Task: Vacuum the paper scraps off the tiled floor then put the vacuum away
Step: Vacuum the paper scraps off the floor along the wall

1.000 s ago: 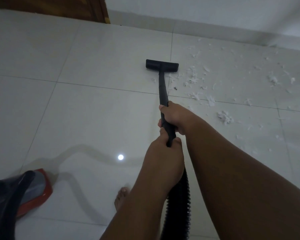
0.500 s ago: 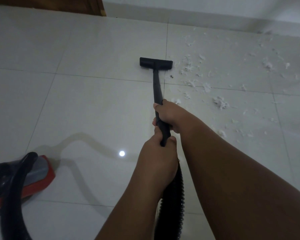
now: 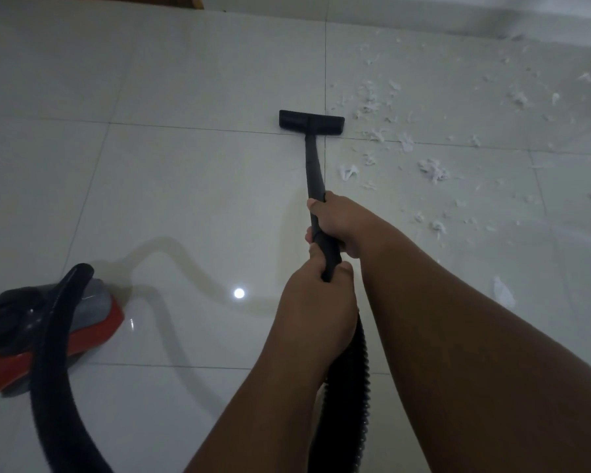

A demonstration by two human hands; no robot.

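Both hands gripped the vacuum wand [image 3: 313, 172], a smooth, matte black rigid tube that ran from frame centre toward 12 o'clock. The right hand [image 3: 338, 223] sat further up the tube, its fingers [image 3: 316, 208] curled shut around it; the left hand [image 3: 316, 302] was just behind, at the tube's near end, fingers wrapped tight around it where the ribbed hose [image 3: 350, 387] joined. The hose was black and corrugated, dropped out of frame at 6 o'clock beneath the left forearm, and a second smooth-looking loop of it arched at 8 o'clock over the vacuum body [image 3: 48, 336]. That body was a low rounded canister, glossy red shell with grey and dark top panels, resting on the floor at 8 to 9 o'clock, well apart from the nozzle. The floor nozzle [image 3: 311, 122], a flat black rectangular head, lay flat on the tiled floor [image 3: 185, 199] at 12 o'clock, on a grout line. The tiles were large, pale, glossy squares with thin dark grout; a round light reflection showed near centre. Paper scraps [image 3: 432, 170], white, torn, crumpled flakes and small clumps, were scattered from 1 to 3 o'clock, the nearest just beside the nozzle's right end. Tiles to the left of the nozzle looked bare.
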